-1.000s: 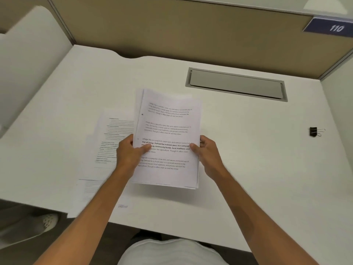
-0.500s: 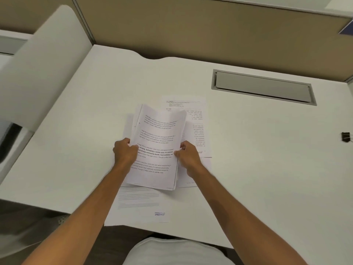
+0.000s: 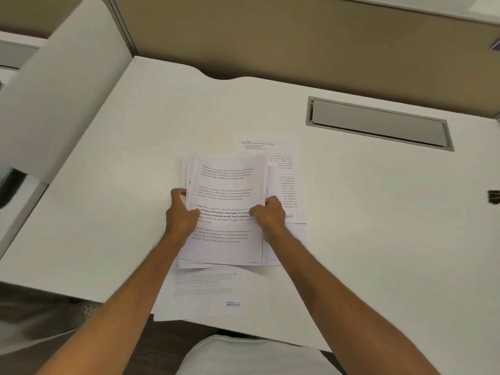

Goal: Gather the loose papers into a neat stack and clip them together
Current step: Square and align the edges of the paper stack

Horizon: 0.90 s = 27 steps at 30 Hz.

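A stack of printed papers sits low over the middle of the white desk, held by both sides. My left hand grips its left edge and my right hand grips its right edge. Under the stack lie loose sheets: one sticks out at the upper right with its text upside down, another marked SPEED-POST lies at the desk's front edge and hangs slightly over it. A black binder clip lies at the far right, cut by the frame.
A grey cable hatch is set into the desk at the back right. A beige partition closes the back and a white side panel stands at the left.
The held stack has moved left and down over the loose sheets, and now rests lower on them. The view has swung left, so the binder clip sits at the right edge.
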Each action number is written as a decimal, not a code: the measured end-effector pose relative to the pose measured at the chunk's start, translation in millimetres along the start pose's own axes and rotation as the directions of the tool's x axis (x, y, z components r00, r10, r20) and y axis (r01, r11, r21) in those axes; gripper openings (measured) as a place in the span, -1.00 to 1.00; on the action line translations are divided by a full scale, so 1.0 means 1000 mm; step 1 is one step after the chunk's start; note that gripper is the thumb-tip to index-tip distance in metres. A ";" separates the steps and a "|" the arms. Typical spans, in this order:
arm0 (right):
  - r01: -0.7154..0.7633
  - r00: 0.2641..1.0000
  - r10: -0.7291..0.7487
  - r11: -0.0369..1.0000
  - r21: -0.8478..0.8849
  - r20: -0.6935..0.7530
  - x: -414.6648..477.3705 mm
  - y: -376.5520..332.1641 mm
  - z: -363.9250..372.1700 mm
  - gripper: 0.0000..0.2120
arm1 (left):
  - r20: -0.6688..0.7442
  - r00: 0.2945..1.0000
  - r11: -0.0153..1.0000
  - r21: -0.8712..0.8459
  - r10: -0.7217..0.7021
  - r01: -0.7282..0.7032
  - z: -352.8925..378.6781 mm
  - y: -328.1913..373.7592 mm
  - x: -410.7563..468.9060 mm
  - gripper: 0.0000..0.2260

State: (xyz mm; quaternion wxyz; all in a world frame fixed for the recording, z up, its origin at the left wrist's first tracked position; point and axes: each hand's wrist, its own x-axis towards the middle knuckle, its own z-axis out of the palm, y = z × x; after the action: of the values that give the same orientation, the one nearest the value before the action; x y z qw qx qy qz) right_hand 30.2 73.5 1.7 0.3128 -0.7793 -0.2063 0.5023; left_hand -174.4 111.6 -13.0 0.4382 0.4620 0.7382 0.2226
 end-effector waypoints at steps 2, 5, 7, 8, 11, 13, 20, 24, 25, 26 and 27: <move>-0.014 1.000 0.014 1.000 0.017 0.004 0.003 0.000 -0.001 -0.69 | 0.027 0.999 0.995 -0.092 -0.038 0.040 0.002 -0.001 -0.001 -0.36; -0.050 0.999 0.050 0.999 0.021 0.017 0.008 0.001 -0.003 -0.58 | 0.051 0.995 0.983 -0.154 -0.091 0.098 0.000 -0.004 0.002 -0.46; -0.083 0.996 0.083 0.996 0.030 0.031 0.013 0.001 -0.006 -0.62 | 0.122 0.988 0.973 -0.196 -0.098 0.121 -0.002 -0.005 0.003 -0.67; -0.101 0.994 0.099 0.994 0.047 0.047 0.015 0.002 -0.007 -0.64 | 0.154 0.984 0.971 -0.207 -0.092 0.123 -0.003 -0.004 0.002 -0.73; -0.102 0.990 0.097 0.994 0.038 0.106 0.011 0.005 -0.010 -0.65 | 0.178 0.981 0.966 -0.229 -0.078 0.119 -0.013 -0.002 -0.001 -0.75; -0.062 0.985 0.060 0.998 0.009 0.159 -0.001 0.009 -0.011 -0.65 | 0.144 0.987 0.969 -0.221 -0.075 0.106 -0.022 -0.003 -0.006 -0.73; 0.141 0.982 -0.098 0.950 -0.277 0.162 -0.051 0.038 0.005 -0.93 | 0.025 0.993 0.983 -0.140 -0.116 0.119 -0.046 -0.041 -0.051 -0.76; 0.190 0.980 -0.135 0.853 -0.487 0.145 -0.069 0.047 0.020 -0.65 | -0.088 0.988 0.992 -0.032 -0.128 0.126 -0.050 -0.060 -0.063 -0.77; 0.175 0.982 -0.118 0.858 -0.483 0.147 -0.072 0.048 0.023 -0.57 | -0.103 0.985 0.990 0.003 -0.138 0.139 -0.049 -0.063 -0.064 -0.75; 0.163 0.983 -0.104 0.869 -0.468 0.149 -0.075 0.048 0.024 -0.54 | -0.109 0.983 0.987 0.042 -0.150 0.156 -0.049 -0.064 -0.065 -0.71; 0.153 0.984 -0.095 0.878 -0.454 0.148 -0.077 0.048 0.025 -0.52 | -0.108 0.981 0.982 0.078 -0.161 0.170 -0.048 -0.064 -0.066 -0.67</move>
State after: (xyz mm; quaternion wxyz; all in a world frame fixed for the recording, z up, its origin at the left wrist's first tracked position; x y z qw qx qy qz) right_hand -24.1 -2.7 11.2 0.1362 -0.7847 -0.3884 0.4636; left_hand -233.8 27.2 -5.9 0.3967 0.4057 0.8044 0.1761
